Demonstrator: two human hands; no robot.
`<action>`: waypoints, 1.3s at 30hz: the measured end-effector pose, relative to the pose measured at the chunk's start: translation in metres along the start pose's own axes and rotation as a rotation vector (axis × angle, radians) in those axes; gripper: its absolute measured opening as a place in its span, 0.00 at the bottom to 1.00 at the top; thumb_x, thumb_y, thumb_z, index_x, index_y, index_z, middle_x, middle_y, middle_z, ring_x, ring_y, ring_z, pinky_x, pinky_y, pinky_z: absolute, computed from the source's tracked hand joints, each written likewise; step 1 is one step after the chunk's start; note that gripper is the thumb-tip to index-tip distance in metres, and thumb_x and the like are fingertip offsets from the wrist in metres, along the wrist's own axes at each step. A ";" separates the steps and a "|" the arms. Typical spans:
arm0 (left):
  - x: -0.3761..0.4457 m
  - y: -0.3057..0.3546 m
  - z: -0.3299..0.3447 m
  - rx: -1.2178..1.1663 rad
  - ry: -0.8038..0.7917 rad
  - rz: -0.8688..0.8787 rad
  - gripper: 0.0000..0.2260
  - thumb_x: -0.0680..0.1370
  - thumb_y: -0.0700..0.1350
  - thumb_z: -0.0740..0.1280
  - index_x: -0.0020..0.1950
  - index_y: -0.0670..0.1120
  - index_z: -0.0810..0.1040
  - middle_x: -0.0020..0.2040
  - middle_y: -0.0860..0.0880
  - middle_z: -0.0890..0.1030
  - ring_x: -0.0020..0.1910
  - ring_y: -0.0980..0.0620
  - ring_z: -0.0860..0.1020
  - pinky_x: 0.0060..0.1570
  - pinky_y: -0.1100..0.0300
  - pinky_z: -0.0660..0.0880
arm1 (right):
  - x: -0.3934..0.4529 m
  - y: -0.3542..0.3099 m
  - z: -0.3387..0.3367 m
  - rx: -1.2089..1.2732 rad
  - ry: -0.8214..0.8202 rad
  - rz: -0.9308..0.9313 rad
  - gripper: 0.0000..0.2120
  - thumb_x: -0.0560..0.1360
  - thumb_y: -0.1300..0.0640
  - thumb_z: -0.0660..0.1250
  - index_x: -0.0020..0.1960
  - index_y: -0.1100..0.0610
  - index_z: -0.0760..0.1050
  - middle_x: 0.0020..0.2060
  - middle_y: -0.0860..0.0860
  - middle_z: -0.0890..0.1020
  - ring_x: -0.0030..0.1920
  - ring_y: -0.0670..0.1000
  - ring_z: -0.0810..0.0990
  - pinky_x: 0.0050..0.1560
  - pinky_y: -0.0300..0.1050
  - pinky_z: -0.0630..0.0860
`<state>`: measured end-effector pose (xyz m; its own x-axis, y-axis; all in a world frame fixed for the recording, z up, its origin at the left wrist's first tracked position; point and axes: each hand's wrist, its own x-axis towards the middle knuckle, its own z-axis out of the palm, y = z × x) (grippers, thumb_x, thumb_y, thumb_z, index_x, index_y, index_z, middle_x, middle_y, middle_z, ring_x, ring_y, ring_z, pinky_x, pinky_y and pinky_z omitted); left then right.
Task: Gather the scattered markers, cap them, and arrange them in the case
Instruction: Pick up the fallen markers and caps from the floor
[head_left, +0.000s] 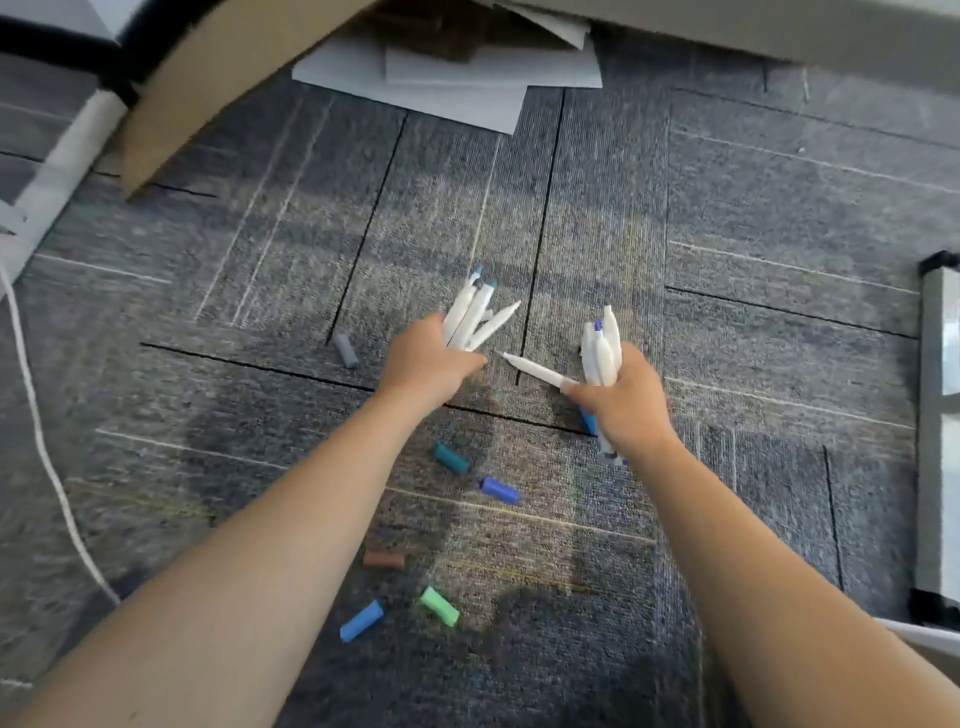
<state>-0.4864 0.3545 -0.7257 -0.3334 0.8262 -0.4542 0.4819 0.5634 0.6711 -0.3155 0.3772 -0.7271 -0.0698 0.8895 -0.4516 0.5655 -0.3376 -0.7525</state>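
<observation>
On the grey carpet tiles (727, 218), uncapped markers are being held in two fists, left hand (423, 364) gripping a bundle (475, 317), right hand (626, 397) another (602, 348); caps (498, 490) lying loose at 6 o'clock are best matched by colour.

A single wide-angle head-worn camera looks forward and steeply down at the carpeted floor (727, 218). Both forearms enter from the bottom edge; the left hand (423, 358) and right hand (626, 397) sit near centre frame.
</observation>
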 end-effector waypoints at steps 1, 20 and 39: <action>0.003 0.001 -0.001 0.050 0.008 0.005 0.14 0.73 0.43 0.69 0.56 0.42 0.72 0.44 0.49 0.73 0.33 0.55 0.70 0.28 0.64 0.64 | 0.004 0.001 -0.001 -0.041 -0.003 -0.003 0.23 0.72 0.64 0.68 0.64 0.59 0.67 0.44 0.50 0.73 0.35 0.43 0.70 0.32 0.35 0.69; 0.011 -0.016 0.003 0.261 -0.022 0.003 0.16 0.72 0.42 0.70 0.58 0.42 0.71 0.50 0.46 0.76 0.43 0.47 0.72 0.41 0.56 0.70 | 0.015 -0.004 0.009 -0.423 -0.066 -0.055 0.21 0.71 0.64 0.68 0.61 0.60 0.65 0.43 0.53 0.75 0.37 0.52 0.74 0.33 0.45 0.74; -0.137 -0.003 -0.187 -0.513 0.112 -0.199 0.14 0.72 0.35 0.68 0.56 0.41 0.73 0.40 0.48 0.75 0.35 0.53 0.73 0.26 0.70 0.70 | -0.125 -0.203 0.062 -0.395 -0.347 -0.352 0.16 0.71 0.62 0.66 0.57 0.62 0.67 0.34 0.46 0.67 0.34 0.47 0.68 0.31 0.42 0.65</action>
<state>-0.5935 0.2385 -0.5554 -0.4753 0.6829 -0.5547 -0.0456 0.6105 0.7907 -0.4730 0.3153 -0.5474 -0.5320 0.7525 -0.3881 0.7162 0.1555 -0.6804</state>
